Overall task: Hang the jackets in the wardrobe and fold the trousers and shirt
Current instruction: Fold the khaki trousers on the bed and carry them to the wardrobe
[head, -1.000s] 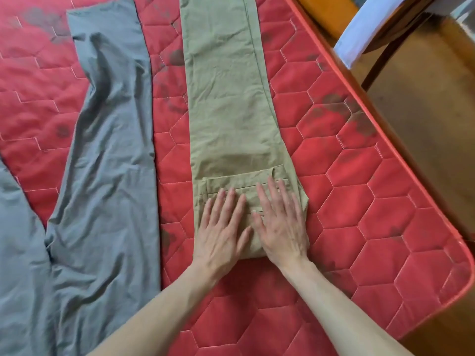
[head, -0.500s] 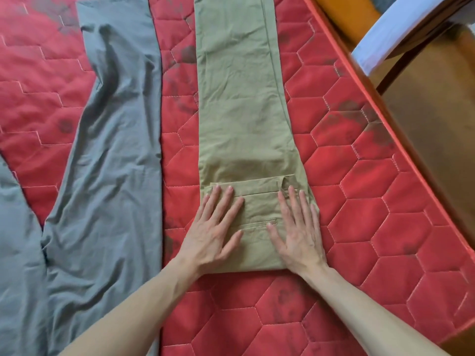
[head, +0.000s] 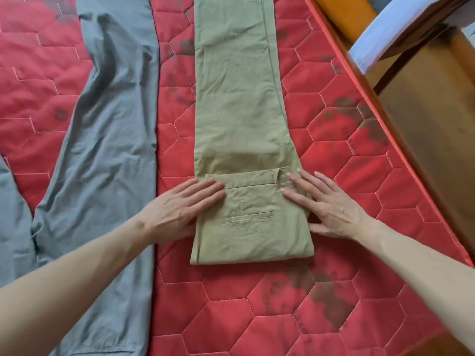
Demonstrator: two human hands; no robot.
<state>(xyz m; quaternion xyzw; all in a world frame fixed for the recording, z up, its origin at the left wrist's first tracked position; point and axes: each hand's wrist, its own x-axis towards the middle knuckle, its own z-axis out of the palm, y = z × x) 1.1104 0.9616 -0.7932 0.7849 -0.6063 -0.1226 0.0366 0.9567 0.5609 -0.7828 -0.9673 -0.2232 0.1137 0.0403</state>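
Beside khaki trousers (head: 244, 119), grey trousers (head: 108, 150) spread on red mattress (head: 347, 155).

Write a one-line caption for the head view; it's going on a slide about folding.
Both hands, left and right, press flat the folded end of khaki trousers on a red quilted mattress.

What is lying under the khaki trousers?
The red quilted mattress lies under the khaki trousers. Their near end is folded over onto itself. Anything between the layers is covered and cannot be seen.

A single head-worn view looks steeply down, close over the red quilted mattress (head: 257, 317) and its right edge.
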